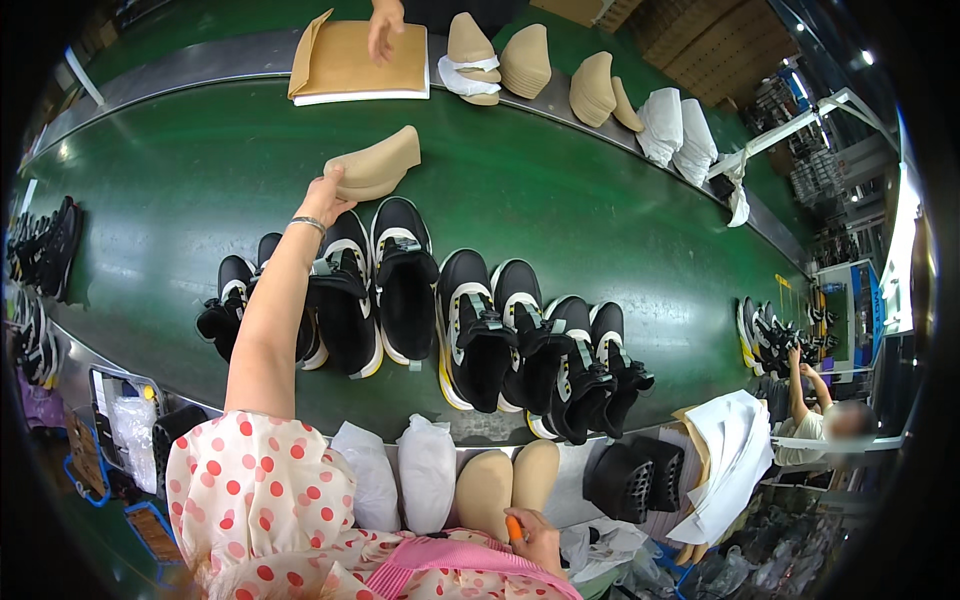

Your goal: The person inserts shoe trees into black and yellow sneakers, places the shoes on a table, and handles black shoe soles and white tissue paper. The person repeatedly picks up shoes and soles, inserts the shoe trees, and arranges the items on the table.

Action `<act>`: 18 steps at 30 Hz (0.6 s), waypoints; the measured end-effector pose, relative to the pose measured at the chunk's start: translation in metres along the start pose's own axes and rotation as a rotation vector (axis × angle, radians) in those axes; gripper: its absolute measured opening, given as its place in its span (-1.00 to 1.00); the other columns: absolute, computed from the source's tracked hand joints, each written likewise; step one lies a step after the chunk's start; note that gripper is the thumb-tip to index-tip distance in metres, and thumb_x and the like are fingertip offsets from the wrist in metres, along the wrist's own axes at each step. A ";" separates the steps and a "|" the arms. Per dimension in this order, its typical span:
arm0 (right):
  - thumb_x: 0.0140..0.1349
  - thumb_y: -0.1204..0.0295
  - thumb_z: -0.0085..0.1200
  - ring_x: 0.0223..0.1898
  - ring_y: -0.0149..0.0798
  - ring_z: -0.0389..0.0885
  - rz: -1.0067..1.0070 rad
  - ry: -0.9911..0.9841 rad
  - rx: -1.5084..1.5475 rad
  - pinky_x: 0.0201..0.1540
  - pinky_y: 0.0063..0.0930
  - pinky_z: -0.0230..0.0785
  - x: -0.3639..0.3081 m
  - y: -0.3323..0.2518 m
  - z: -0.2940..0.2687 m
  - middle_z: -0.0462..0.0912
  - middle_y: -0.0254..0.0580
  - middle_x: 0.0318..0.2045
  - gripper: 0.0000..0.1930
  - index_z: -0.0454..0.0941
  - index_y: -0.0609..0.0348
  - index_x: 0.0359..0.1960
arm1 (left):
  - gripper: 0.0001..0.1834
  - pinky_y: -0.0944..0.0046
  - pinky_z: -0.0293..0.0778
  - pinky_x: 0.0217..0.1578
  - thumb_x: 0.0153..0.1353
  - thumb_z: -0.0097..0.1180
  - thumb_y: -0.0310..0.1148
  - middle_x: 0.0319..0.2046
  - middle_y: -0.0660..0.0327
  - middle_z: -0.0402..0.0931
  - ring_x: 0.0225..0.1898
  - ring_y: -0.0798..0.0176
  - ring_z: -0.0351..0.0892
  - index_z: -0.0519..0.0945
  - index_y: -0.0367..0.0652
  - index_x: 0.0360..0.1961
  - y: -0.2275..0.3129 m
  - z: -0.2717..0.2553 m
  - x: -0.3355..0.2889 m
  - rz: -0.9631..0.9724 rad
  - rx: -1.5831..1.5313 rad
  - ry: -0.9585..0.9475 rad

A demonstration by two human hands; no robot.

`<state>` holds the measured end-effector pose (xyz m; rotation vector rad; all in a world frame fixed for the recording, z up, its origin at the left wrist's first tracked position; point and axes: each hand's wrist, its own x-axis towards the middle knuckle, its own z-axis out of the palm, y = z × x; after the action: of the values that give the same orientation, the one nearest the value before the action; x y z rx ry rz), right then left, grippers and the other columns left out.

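My left arm reaches out over the green conveyor belt [190, 180]. The fingers of my left hand [322, 202] are closed on the near end of a beige curved shoe insert [385, 165], which seems to be layered. Just below that hand stands a row of black-and-white shoes [403, 290] with yellow soles, their openings toward me. Close to my body, my right hand [541, 545] is closed round a small orange stick-like thing [515, 530], its kind unclear. Beside it, beige inserts [485, 492] lie next to white paper-wrapped bundles [427, 475].
Across the belt are a brown paper envelope [362, 58], another person's hand [383, 38], stacked beige inserts [525, 62] and white-wrapped bundles [662, 125]. Black moulded pieces [613, 480] and white sheets [725, 450] lie front right. More shoes [755, 330] stand near another person [810, 425].
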<state>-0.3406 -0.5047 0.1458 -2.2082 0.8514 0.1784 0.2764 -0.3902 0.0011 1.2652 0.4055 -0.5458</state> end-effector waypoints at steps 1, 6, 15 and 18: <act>0.16 0.52 0.17 -0.29 -0.03 0.68 0.000 0.001 0.010 -0.26 -0.32 0.52 -0.001 0.001 0.000 0.67 -0.03 -0.29 -0.81 0.65 0.10 -0.18 | -0.42 -0.04 0.42 0.12 0.38 0.00 -0.14 0.24 -0.07 0.26 0.17 -0.05 0.41 0.24 -0.34 0.25 -0.001 -0.001 0.002 0.001 0.019 0.002; 0.17 0.53 0.16 -0.28 -0.04 0.68 -0.014 0.009 0.025 -0.26 -0.32 0.54 -0.003 0.002 -0.004 0.67 -0.02 -0.28 -0.81 0.64 0.13 -0.17 | -0.31 -0.02 0.55 0.00 0.29 0.09 -0.12 0.18 -0.13 0.30 0.10 -0.10 0.45 0.22 -0.48 0.22 -0.013 -0.020 0.035 0.093 0.201 0.080; 0.13 0.57 0.16 -0.33 -0.09 0.68 -0.189 0.060 -0.065 -0.27 -0.32 0.52 -0.005 0.008 -0.014 0.67 -0.04 -0.33 -0.81 0.65 0.16 -0.20 | -0.18 -0.11 0.46 -0.01 0.17 0.13 -0.19 0.31 0.00 0.23 0.24 -0.08 0.33 0.08 -0.11 0.41 0.030 -0.023 -0.027 0.118 0.368 0.260; 0.11 0.57 0.16 -0.35 -0.10 0.68 -0.147 0.056 0.021 -0.27 -0.34 0.51 -0.011 0.016 -0.012 0.67 -0.04 -0.35 -0.82 0.65 0.20 -0.22 | -0.15 0.00 0.43 0.06 0.13 0.08 -0.23 0.07 -0.17 0.47 0.08 -0.20 0.49 0.01 0.05 0.44 0.092 -0.020 -0.067 0.543 0.636 0.409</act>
<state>-0.3606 -0.5159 0.1487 -2.2548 0.7147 0.0364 0.2766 -0.3413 0.1055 2.0271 0.2063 0.0744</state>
